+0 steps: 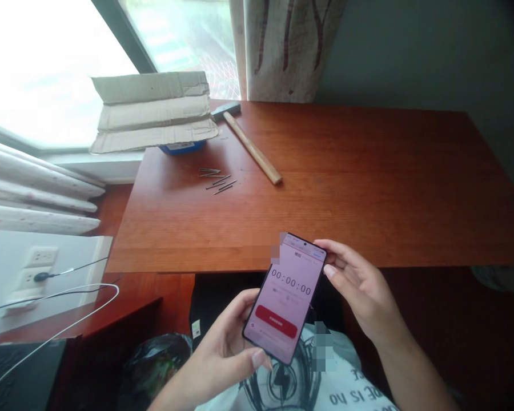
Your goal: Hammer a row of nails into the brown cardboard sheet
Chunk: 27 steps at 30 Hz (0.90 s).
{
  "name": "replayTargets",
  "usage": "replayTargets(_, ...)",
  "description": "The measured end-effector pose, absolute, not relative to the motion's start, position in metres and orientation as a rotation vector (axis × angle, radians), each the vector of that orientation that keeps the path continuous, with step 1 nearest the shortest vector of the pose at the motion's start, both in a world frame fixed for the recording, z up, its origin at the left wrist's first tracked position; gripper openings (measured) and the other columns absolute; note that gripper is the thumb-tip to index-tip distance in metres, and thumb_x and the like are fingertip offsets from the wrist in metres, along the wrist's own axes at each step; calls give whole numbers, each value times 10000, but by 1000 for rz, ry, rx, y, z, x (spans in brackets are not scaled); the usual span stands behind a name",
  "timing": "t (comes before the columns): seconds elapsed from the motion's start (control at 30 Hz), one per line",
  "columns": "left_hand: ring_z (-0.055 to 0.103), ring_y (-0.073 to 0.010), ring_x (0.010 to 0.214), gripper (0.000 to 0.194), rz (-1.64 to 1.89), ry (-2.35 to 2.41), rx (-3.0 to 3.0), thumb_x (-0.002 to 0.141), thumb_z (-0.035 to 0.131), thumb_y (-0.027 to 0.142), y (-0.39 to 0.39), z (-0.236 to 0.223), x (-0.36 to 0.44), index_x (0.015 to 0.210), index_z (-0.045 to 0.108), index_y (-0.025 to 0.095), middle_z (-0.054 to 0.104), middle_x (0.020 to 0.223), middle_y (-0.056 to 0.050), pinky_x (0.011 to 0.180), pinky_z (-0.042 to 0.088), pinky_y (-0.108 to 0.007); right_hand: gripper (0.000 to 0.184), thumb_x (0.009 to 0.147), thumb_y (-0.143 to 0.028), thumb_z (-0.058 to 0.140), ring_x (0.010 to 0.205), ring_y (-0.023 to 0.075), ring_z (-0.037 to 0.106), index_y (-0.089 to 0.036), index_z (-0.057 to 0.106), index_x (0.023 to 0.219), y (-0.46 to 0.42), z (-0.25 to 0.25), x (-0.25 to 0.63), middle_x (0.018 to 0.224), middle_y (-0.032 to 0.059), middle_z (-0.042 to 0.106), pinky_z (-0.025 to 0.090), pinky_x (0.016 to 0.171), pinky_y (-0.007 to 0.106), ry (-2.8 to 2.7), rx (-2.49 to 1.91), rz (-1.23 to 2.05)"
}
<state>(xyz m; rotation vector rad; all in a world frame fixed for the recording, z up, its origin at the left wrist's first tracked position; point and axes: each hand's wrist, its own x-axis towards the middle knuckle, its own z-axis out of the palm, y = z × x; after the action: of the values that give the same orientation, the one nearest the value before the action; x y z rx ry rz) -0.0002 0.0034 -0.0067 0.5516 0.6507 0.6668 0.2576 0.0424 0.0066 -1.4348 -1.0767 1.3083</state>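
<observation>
A hammer (252, 147) and some nails (221, 180) lay on the brown table (368, 188). Bent cardboard (154, 111) sat over a blue box (171, 151). A curtain (291, 51) hung by the window (188, 45), and a black plug (40, 277) was in a wall socket (29, 279).

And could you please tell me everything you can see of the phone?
The phone has a dark rim, its glassy-looking pinkish screen lit, showing 00:00:00 above a red button. It slants, screen up, by the edge of the table. The left hand holds its lower end; the right hand is at its upper right corner.
</observation>
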Motion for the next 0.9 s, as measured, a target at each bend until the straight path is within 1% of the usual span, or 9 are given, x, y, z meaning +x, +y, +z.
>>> replayTargets(0.1,691,-178,931,618,613,722,587,889,798,318,4,-12,-6,1450,538,315,602,1364,-112,796,612,-289,281,1005,-334,656,1174,234,694,-271,701,1275,42,4,260,1272,78,742,587,979,331,-1107,-1479,1305)
replayTargets(0.17,695,-233,1036,660,566,778,626,883,799,363,4,-15,-12,1477,514,317,584,1417,-121,864,617,-346,283,1010,-358,639,1178,247,693,-258,694,1269,41,4,265,1283,91,732,587,972,346,-1157,-1513,1330)
replayTargets(0.27,645,-314,1222,693,469,904,788,885,779,427,4,-18,-25,1508,498,308,539,1481,-128,976,596,-416,318,1013,-398,612,1156,263,699,-236,684,1277,31,1,274,1301,118,715,590,953,373,-1249,-1594,1440)
replayTargets(0.37,657,-305,1189,693,305,1084,1024,888,755,451,1,-22,-38,1518,507,303,491,1519,-133,972,600,-415,361,1016,-410,593,1045,253,723,-217,674,1310,12,-8,282,1212,121,735,594,918,392,-1272,-1678,1630)
replayTargets(0.47,649,-312,1197,775,181,1241,1179,844,782,420,-3,-28,-46,1543,467,312,432,1588,-141,981,594,-427,392,1000,-400,622,984,247,729,-191,671,1328,-10,-28,283,1107,114,752,594,923,410,-1143,-1665,1792)
replayTargets(0.6,614,-340,1263,827,71,1329,1364,778,797,306,-4,-42,-41,1526,443,287,453,1576,-152,988,585,-445,399,940,-367,688,967,260,743,-163,704,1283,-27,-63,271,1108,136,765,601,918,429,-1033,-1663,1746)
replayTargets(0.7,567,-366,1346,833,18,1397,1509,740,781,226,3,-53,-33,1503,448,249,445,1568,-167,1076,537,-488,428,900,-414,714,1004,285,755,-163,713,1248,-26,-89,260,1123,151,775,601,942,453,-983,-1678,1660)
replayTargets(0.8,534,-385,1401,816,23,1461,1618,763,733,197,11,-65,-28,1518,423,214,412,1577,-190,1143,485,-513,464,882,-482,720,1075,311,750,-181,710,1234,-17,-110,251,1165,158,776,592,976,471,-959,-1676,1570)
replayTargets(0.9,597,-384,1336,735,65,1527,1670,819,677,215,18,-80,-27,1510,428,198,399,1572,-207,1083,534,-499,404,910,-495,713,1087,298,744,-184,717,1168,-7,-128,246,1169,145,772,582,995,475,-991,-1656,1505)
